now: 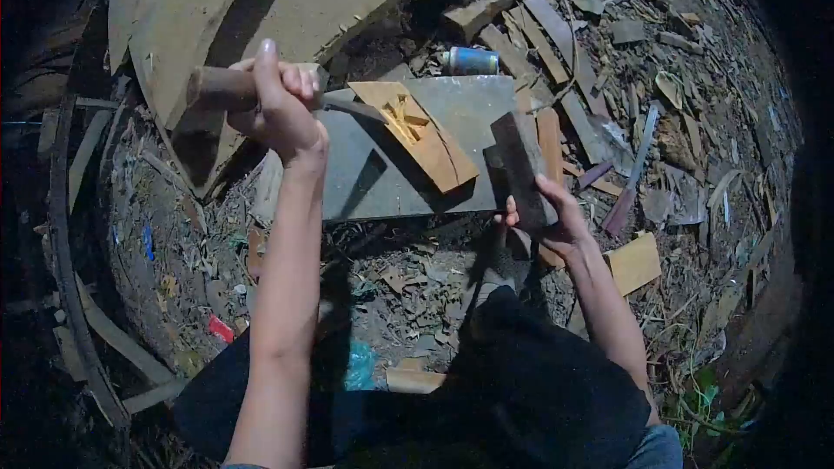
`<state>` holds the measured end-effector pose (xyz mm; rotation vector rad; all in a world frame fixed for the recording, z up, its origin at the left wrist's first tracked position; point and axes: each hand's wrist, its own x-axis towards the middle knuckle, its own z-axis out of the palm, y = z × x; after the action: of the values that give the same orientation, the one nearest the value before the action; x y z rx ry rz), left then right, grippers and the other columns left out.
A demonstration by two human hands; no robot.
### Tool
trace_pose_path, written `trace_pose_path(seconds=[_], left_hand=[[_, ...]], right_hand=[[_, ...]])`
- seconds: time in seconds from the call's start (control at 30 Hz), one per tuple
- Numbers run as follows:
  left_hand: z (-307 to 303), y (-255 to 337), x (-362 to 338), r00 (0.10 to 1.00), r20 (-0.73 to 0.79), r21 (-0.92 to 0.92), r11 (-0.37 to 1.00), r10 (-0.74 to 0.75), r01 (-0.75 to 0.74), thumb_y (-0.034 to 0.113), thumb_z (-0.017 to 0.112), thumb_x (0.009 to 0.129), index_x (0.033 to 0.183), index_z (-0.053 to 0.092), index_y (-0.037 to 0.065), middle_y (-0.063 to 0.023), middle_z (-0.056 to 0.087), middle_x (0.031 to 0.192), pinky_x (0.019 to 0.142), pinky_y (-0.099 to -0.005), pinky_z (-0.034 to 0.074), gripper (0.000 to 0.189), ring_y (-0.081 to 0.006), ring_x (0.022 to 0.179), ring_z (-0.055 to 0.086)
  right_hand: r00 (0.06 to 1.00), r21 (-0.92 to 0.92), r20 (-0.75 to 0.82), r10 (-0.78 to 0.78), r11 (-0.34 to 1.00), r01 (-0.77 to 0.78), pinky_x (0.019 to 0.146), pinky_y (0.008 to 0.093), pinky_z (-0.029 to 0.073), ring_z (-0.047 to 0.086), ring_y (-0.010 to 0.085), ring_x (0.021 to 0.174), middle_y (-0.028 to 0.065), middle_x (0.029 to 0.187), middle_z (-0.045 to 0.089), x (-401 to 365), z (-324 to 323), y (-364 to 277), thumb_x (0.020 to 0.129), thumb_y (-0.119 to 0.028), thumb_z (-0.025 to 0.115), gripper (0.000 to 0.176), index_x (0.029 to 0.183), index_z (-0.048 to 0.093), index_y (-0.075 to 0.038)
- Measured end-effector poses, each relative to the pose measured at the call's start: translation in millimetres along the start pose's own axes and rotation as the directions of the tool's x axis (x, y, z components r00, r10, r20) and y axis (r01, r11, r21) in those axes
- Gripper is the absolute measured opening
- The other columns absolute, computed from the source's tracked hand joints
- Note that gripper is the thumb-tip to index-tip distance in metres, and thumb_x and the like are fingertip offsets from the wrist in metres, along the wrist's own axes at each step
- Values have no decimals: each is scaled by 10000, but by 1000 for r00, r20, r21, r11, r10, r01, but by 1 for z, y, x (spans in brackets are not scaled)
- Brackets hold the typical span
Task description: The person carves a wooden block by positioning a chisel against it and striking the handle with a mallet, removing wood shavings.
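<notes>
My left hand is closed around a chisel, thumb up, its thick wooden handle sticking out to the left. The blade points right and reaches over the left edge of a light wooden block; whether the tip touches cannot be told. A rough hollow with pale torn fibres is cut into that block, which lies aslant on a grey board. In my right hand is a dark wooden block, gripped at its near end and held at the board's right side, apart from the chisel.
A blue can lies behind the board. Large curved wooden slabs fill the upper left. Wood strips and chips cover the ground to the right, with a pale offcut near my right forearm. Green plastic lies between my legs.
</notes>
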<state>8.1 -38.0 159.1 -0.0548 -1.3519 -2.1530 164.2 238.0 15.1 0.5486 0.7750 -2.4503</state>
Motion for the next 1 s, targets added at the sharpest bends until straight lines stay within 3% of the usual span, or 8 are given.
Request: trace_pose_path(seconds=[0.07,0.17,0.37,0.5,0.67,1.0], left_hand=[[8,-6,-5,1000,21,9,1000,15,-15,92,637,891,800,443,73,-12,441,544,408,-257,345,215,-83,412,387],[15,-15,-10,1000,19,27,1000,-16,16,81,647,883,798,446,70,-9,449,549,413,-251,356,218,-78,420,401],[16,-18,-14,997,73,79,997,-25,19,86,653,884,801,459,65,4,456,568,411,-244,354,212,-63,429,402],[19,-17,-18,996,85,114,994,-11,1,91,648,890,802,465,64,8,454,572,417,-240,354,205,-57,437,402],[17,-19,-18,994,108,116,993,6,-18,86,642,896,803,464,64,9,460,582,419,-238,350,202,-53,439,399],[20,-19,-19,998,60,145,989,22,-31,87,632,907,810,444,75,12,427,548,399,-244,324,212,-63,429,382]], right_hand=[[995,-48,-72,69,996,-72,631,334,537,649,245,719,167,927,640,-3,6,-4,952,-317,532,390,1169,517,7],[1000,-61,15,11,998,-10,586,305,519,644,228,722,144,941,643,-1,5,-4,955,-317,533,369,1161,525,-10],[996,-156,-93,-6,988,-8,529,286,486,626,186,686,103,934,641,1,4,-4,945,-304,557,339,1143,494,-37],[997,-181,-76,-12,983,-2,535,286,484,622,167,670,83,911,635,-1,4,-5,927,-305,585,345,1143,482,-57],[1000,-370,-9,-24,929,19,553,277,489,611,148,667,72,889,617,-4,12,-9,895,-321,627,398,1172,482,-75],[998,-446,-14,-68,894,55,623,273,484,581,139,745,69,917,583,-5,31,-10,904,-292,615,463,1271,460,-58]])
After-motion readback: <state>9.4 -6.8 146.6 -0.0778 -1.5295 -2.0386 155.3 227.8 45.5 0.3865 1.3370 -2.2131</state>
